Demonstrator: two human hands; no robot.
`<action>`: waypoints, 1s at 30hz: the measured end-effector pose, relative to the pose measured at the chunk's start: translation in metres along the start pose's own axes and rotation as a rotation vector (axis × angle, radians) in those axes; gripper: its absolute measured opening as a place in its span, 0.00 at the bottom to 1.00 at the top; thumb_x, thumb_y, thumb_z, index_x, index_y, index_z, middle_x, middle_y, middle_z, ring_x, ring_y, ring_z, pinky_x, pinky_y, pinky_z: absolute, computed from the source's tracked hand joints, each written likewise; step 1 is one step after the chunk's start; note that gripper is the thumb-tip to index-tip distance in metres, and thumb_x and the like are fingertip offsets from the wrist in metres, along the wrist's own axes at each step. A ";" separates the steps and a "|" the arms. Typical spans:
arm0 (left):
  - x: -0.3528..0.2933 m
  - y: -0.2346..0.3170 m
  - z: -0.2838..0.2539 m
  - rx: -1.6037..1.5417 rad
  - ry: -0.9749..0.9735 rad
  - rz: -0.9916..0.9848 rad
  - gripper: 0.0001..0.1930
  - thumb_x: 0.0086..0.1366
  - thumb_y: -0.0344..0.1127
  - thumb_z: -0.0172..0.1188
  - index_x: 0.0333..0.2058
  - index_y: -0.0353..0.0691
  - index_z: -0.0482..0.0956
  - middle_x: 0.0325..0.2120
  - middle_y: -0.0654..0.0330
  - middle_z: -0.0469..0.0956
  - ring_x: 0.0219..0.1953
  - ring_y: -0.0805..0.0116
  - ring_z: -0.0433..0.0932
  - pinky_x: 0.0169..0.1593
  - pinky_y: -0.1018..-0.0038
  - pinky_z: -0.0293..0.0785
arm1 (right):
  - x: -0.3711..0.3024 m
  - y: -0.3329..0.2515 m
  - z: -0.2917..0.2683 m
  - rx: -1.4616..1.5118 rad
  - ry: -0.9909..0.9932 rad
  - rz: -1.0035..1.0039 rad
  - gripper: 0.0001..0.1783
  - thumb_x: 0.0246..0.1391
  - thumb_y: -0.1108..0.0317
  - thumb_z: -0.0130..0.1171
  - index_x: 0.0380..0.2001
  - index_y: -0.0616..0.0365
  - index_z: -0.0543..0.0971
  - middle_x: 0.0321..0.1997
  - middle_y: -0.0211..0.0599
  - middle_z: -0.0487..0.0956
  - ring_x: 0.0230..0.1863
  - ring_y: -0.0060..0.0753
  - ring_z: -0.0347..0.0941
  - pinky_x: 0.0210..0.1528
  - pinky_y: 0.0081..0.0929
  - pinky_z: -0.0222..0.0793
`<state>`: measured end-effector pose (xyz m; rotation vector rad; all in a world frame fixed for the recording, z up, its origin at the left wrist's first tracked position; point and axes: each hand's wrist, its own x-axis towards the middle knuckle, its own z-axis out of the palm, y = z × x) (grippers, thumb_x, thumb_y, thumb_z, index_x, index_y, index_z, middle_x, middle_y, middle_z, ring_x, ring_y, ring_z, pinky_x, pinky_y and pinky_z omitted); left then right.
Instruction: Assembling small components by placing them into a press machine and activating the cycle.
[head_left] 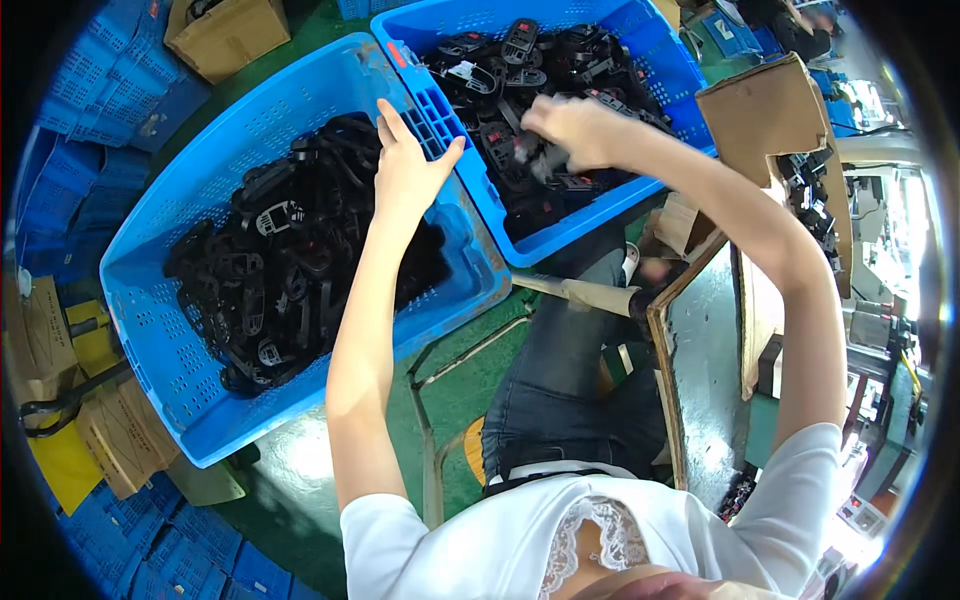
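My left hand (405, 168) is open over the inner rim of the left blue crate (250, 105), thumb and fingers spread, nothing in its grasp. Inside that crate lies a heap of black plastic parts (290, 260), some with grey slotted faces. Over the right blue crate (660, 55), my right hand (575, 132) is curled and blurred by motion. A smeared dark-grey piece (545, 162) shows just under its fingers, too blurred to name. Beneath it, similar black parts (520, 75), a few with red bits, fill the right crate.
The two crates stand side by side, rims touching. A worn board-topped bench (700, 370) is close on my right, with a cardboard box (765, 105) of black parts beyond. Stacked blue crates (75, 200) and flattened cartons (125, 430) line the left. A metal frame (430, 430) stands below.
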<state>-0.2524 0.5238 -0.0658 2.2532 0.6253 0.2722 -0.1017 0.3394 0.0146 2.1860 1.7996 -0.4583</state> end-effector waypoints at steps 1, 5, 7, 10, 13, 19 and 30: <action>0.001 0.002 0.000 -0.005 -0.004 0.007 0.58 0.50 0.56 0.64 0.62 0.26 0.33 0.58 0.27 0.50 0.51 0.34 0.68 0.51 0.56 0.70 | -0.002 0.014 -0.003 0.059 0.046 0.165 0.43 0.26 0.75 0.68 0.52 0.58 0.63 0.52 0.44 0.66 0.43 0.53 0.73 0.42 0.41 0.74; 0.006 0.003 0.003 -0.022 -0.014 0.013 0.58 0.50 0.56 0.64 0.62 0.25 0.33 0.58 0.29 0.50 0.51 0.34 0.67 0.51 0.56 0.70 | -0.008 0.049 0.003 -0.362 0.163 0.449 0.60 0.25 0.62 0.75 0.63 0.53 0.52 0.65 0.52 0.53 0.53 0.57 0.66 0.43 0.40 0.75; 0.005 0.002 0.003 -0.003 -0.014 -0.005 0.58 0.50 0.57 0.63 0.62 0.26 0.33 0.59 0.30 0.50 0.52 0.35 0.67 0.51 0.56 0.70 | -0.007 0.042 0.011 -0.276 0.237 0.363 0.49 0.32 0.62 0.72 0.59 0.58 0.58 0.63 0.49 0.57 0.56 0.51 0.64 0.45 0.35 0.74; 0.004 0.000 -0.002 -0.005 -0.025 -0.025 0.58 0.51 0.57 0.63 0.62 0.26 0.33 0.59 0.31 0.50 0.52 0.35 0.67 0.51 0.57 0.70 | 0.001 0.012 0.027 0.047 0.093 0.117 0.33 0.42 0.55 0.65 0.50 0.55 0.66 0.53 0.43 0.65 0.51 0.47 0.68 0.43 0.44 0.73; 0.006 0.010 0.000 -0.028 -0.036 -0.019 0.57 0.51 0.56 0.62 0.62 0.27 0.33 0.60 0.33 0.49 0.52 0.37 0.68 0.51 0.57 0.69 | -0.019 0.024 0.104 -0.027 0.058 0.207 0.29 0.50 0.46 0.54 0.51 0.51 0.68 0.53 0.39 0.66 0.51 0.46 0.69 0.45 0.42 0.72; 0.001 -0.004 0.010 -0.051 0.053 0.096 0.54 0.53 0.53 0.62 0.62 0.24 0.37 0.60 0.31 0.46 0.63 0.40 0.52 0.63 0.62 0.54 | -0.015 0.040 0.045 -0.163 -0.157 0.156 0.20 0.52 0.53 0.51 0.43 0.52 0.76 0.56 0.37 0.67 0.54 0.40 0.66 0.46 0.38 0.73; 0.011 0.027 0.012 -0.105 -0.056 0.134 0.56 0.51 0.53 0.66 0.61 0.23 0.37 0.57 0.31 0.56 0.58 0.42 0.62 0.60 0.57 0.57 | -0.212 -0.145 -0.092 -0.075 0.588 0.129 0.11 0.48 0.63 0.56 0.35 0.54 0.72 0.37 0.33 0.72 0.48 0.31 0.71 0.48 0.28 0.70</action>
